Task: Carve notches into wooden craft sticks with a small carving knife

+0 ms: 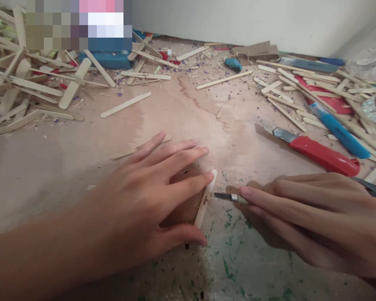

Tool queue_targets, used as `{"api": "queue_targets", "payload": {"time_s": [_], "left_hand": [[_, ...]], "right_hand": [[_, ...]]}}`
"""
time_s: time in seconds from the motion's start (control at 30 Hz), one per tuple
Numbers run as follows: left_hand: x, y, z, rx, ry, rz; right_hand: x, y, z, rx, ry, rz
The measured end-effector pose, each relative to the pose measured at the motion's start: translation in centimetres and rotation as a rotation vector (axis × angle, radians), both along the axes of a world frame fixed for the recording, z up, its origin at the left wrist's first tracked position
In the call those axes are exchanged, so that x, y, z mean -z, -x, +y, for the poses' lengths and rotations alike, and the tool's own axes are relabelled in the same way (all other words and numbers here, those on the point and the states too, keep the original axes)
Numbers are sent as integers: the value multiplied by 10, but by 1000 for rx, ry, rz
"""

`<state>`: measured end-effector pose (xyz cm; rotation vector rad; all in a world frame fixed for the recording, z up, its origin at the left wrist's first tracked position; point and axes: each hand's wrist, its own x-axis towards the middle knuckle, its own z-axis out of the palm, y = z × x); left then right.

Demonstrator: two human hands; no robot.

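Observation:
A wooden craft stick (201, 211) lies slanted on the table near the middle, with a small cut or notch partway along it. Spread over it, my left hand (156, 188) pins the stick down, the index fingertip on its upper end and the thumb by its lower end. Pinched in the fingers of my right hand (316, 213) is a small craft knife (234, 197). Its dark blade points left, with the tip close beside the notch; whether it touches the wood I cannot tell. Most of the knife's handle is hidden by the fingers.
A red utility knife (324, 154) with its blade out lies beyond my right hand. Past it are a blue pen-like tool (340, 129) and scattered sticks (288, 85). A large stick pile (15, 79) fills the far left, near a blue box (109, 59). Shavings litter the table.

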<state>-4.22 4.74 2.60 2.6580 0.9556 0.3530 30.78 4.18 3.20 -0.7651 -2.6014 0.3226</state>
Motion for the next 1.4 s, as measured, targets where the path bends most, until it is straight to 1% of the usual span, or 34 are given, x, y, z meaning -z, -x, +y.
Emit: {"api": "queue_targets", "payload": {"time_s": [0.13, 0.23, 0.37, 0.53, 0.73, 0.8, 0.9, 1.0, 1.07, 1.17, 1.27, 1.4], "left_hand": [[-1, -3, -1, -19, -4, 9], [1, -3, -1, -11, -10, 8], [3, -2, -1, -1, -33, -9], [5, -3, -1, -1, -54, -23], [15, -9, -4, 73, -164, -30], [14, -10, -3, 80, -213, -44], [5, -7, 2, 66, -237, -61], [-5, 0, 7, 80, -204, -35], [-8, 4, 9, 84, -183, -55], [-8, 4, 8, 29, -124, -107], [-6, 0, 6, -32, -56, -131], [-5, -4, 6, -34, 9, -177]], "right_hand": [[3, -1, 2, -50, 8, 0], [5, -2, 2, -44, 21, -5], [6, -2, 2, -32, -8, 1], [4, -3, 2, -95, 1, -23], [3, -1, 2, -25, 5, -16], [1, 0, 4, -31, 12, -3], [-1, 1, 7, -39, 35, 8], [-1, 1, 10, -40, 56, 15], [0, 1, 9, -29, 68, 20], [1, 1, 8, 1, 73, 29], [-2, 0, 8, -6, 106, 21], [-8, -1, 10, -19, 115, -7]]}}
